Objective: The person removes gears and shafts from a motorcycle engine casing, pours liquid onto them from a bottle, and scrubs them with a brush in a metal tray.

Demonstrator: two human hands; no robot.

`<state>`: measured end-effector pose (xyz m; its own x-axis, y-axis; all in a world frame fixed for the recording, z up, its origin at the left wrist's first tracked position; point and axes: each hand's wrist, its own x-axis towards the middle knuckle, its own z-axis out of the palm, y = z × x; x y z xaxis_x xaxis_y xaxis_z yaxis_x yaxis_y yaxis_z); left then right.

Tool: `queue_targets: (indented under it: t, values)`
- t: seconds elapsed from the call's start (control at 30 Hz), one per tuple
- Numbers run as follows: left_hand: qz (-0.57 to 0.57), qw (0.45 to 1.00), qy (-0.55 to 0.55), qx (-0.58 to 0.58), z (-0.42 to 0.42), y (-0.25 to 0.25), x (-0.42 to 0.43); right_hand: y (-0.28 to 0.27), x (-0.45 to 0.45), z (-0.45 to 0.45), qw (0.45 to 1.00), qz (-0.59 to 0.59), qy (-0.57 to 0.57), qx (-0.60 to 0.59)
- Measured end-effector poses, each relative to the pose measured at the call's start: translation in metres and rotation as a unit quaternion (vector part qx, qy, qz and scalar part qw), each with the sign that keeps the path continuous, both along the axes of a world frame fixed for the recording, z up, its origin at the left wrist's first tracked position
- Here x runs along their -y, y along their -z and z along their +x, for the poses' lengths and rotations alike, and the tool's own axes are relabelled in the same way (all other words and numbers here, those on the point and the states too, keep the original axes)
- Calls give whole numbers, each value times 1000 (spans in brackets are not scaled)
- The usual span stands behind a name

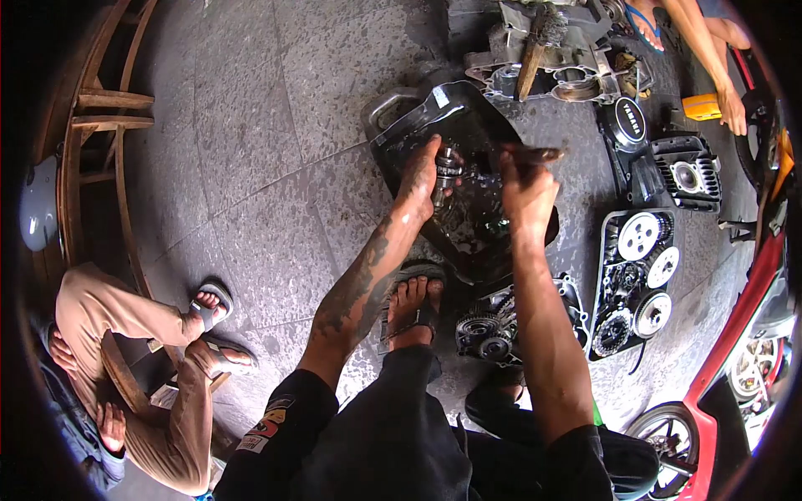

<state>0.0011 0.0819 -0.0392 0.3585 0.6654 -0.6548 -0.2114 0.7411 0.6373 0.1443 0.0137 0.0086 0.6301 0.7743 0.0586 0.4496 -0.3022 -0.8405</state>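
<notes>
My left hand is wrapped around a metal gear shaft, whose stacked gears show beside the fingers. It is held over a black pan with dark, shiny liquid in it. My right hand grips a brown-handled tool over the pan's right side. That tool is smeared by motion, so its kind cannot be told. The two hands are apart, with the tool to the right of the shaft. My sandalled foot stands just in front of the pan.
Engine cases lie at the back with a wooden-handled brush on top. To the right are a Yamaha cover, a finned cylinder part and a tray of gears. People sit left and back right; a red motorcycle stands right.
</notes>
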Motion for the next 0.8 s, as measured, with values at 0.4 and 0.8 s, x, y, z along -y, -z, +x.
queue_targets:
  t: [0.4, 0.8]
  values:
    - [-53, 994, -85, 35, 0, 10, -5, -25, 19, -39, 971, 114, -33, -208]
    - [0, 998, -66, -23, 2, -6, 3, -46, 11, -38, 989, 47, -20, -136]
